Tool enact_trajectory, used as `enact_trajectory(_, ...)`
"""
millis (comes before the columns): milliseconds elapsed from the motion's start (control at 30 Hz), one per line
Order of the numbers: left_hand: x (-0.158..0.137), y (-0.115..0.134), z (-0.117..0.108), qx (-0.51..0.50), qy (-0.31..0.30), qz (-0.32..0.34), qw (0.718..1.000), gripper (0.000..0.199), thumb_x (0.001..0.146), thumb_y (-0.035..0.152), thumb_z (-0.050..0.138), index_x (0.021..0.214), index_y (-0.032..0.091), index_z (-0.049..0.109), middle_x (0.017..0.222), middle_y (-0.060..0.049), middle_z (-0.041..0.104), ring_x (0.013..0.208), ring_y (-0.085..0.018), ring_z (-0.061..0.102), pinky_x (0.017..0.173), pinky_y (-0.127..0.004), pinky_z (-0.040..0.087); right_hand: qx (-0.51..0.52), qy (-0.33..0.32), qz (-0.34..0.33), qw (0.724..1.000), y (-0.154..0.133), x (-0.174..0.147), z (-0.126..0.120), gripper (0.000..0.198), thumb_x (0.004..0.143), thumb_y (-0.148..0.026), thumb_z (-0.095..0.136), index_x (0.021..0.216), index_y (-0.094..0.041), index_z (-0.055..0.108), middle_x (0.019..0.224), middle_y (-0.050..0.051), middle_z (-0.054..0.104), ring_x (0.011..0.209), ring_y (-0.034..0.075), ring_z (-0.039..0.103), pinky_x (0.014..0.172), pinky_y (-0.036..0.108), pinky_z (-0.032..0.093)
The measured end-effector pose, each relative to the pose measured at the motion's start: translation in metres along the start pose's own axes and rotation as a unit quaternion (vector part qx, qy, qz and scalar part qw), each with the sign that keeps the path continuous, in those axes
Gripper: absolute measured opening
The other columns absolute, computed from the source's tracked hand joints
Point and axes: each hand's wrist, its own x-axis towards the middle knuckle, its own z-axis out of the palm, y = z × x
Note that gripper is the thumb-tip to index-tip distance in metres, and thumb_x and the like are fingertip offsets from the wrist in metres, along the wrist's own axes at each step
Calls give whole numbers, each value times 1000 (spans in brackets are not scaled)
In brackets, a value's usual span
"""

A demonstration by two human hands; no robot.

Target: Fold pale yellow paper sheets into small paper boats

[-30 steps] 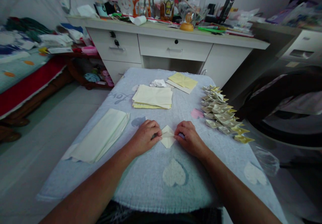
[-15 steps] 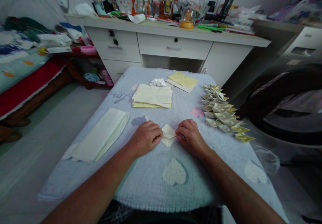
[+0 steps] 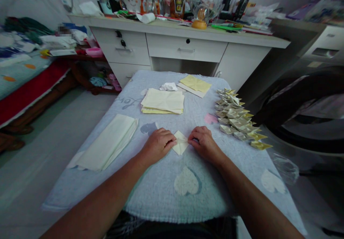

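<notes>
A small folded square of cream paper (image 3: pixel 180 148) lies on the cloth like a diamond, with a crease line running across its middle. My left hand (image 3: pixel 159 144) pinches its left corner between thumb and fingers. At the opposite corner, my right hand (image 3: pixel 204 142) grips the paper the same way. Beyond my hands rests a stack of cream and yellow paper sheets (image 3: pixel 162 101). To the right stand several folded paper boats (image 3: pixel 233 119) in close rows.
A pale blue tablecloth (image 3: pixel 158 196) with hearts covers the table. A long folded bundle of paper (image 3: pixel 107 142) lies at left. Farther back are crumpled white paper (image 3: pixel 168 86) and yellow sheets (image 3: pixel 195 84). A white desk (image 3: pixel 188 47) stands behind; a washing machine (image 3: pixel 319 52) is at right.
The upper flap of the small paper, raised a little before, now lies flatter along the middle crease. Both hands have stayed at the side corners with only slight finger movement.
</notes>
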Motion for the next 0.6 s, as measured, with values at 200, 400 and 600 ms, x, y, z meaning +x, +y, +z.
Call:
enact_trajectory(200,2,2,0,15,-10,-34,999,15,88,26,59,77,18,63,74,-2,63,78,-19,53,74,-32,37,10,-1,34,999,9,-1,-6,6,80,-18,66,75,-19,67,95,4,61,95,21,48,88,38,32)
enact_trajectory(400,2,2,-2,22,-16,-33,999,15,88,27,59,77,18,64,74,-2,63,78,-19,53,74,-32,36,39,15,7,999,5,-4,-10,7,79,-15,63,84,-20,64,99,4,58,99,21,47,89,37,34)
enact_trajectory(600,3,4,-4,-4,-3,-36,999,14,86,26,60,76,18,65,75,-2,62,79,-18,54,75,-33,38,4,-4,2,1000,-5,-1,-3,4,80,-16,63,80,-20,65,99,5,58,99,22,45,88,38,32)
